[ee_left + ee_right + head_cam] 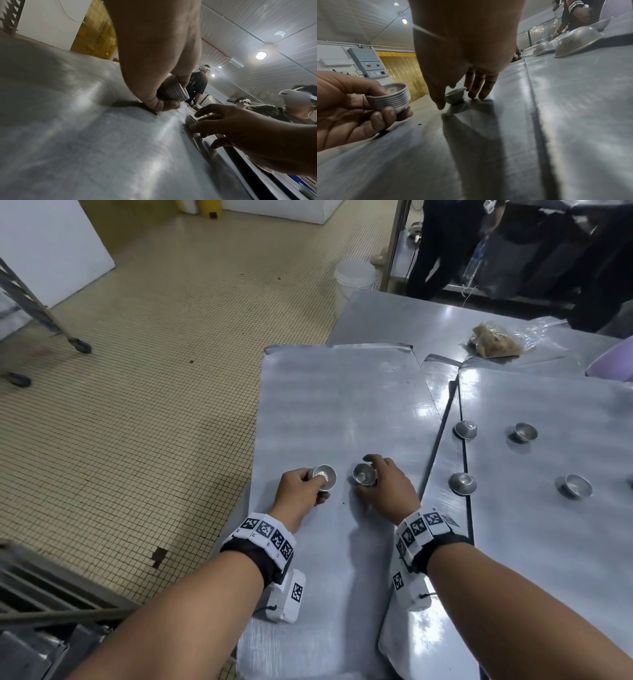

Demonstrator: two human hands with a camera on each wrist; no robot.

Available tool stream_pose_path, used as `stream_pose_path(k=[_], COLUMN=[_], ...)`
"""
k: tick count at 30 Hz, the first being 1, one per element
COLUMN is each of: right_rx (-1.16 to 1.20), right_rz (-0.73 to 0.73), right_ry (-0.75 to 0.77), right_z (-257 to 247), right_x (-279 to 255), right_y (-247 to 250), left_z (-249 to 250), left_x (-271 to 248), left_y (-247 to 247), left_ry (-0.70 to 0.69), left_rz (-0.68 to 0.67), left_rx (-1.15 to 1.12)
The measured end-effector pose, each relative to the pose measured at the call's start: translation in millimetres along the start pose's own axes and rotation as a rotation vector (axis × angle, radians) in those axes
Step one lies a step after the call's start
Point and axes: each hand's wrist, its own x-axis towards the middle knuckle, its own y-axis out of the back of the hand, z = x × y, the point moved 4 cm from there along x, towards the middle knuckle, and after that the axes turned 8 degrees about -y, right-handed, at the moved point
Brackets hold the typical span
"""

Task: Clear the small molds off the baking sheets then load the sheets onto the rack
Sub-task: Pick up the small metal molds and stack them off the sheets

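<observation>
Your left hand (301,491) grips the nested stack of small round metal molds (392,98); your right hand (385,491), fingers loosely spread, closes round the thin, light, slippery single metal mold (455,96) at its 3 o'clock, so pinch the rim.

The baking sheet (342,405) was dull brushed metal, scuffed. On it, the stack of molds (392,100) and the single mold (364,474) were matt, smooth-walled metal.

I can read no words, brand names or numbers anywhere here. The only printed marks are the black-and-white square code tags on my wristbands (267,534), and those carry patterns, not letters. The grey wall panel (368,63) shows switches, but any lettering on it is too small to read.
</observation>
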Motion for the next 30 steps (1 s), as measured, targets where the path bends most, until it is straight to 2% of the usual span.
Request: stream_pose_path(k=[7, 12, 17, 22, 27, 30], right_rx=[0.000, 0.244, 0.389, 0.319, 0.277, 0.190], right_rz=[0.009, 0.125, 0.140, 0.162, 0.146, 0.235], right_ry=[-0.025, 0.076, 0.125, 0.125, 0.084, -0.042], right_z=[-1.1, -11.2, -19.2, -12.4, 15.5, 51.4], right_x=[-2.4, -19.1, -33.0, -39.3, -42.7, -39.3], right_y=[2.5, 21.8, 34.8, 39.6, 56.9, 79.2], left_z=[4.3, 12.0, 22.4, 34.0, 35.2, 32.1], left_x=[0.3, 5.5, 1.9, -7.4, -6.7, -1.9], left_y=[3.8, -5.8, -31.2, -67.9, -91.5, -102.0], left_ry=[-0.042, -0.078, -0.065, -0.018, -0.042, -0.039], left_rz=[0.015, 0.022, -0.036, -0.151, -0.182, -0.170], left_rx=[0.039, 0.041, -0.105, -0.311, -0.234, -0.154])
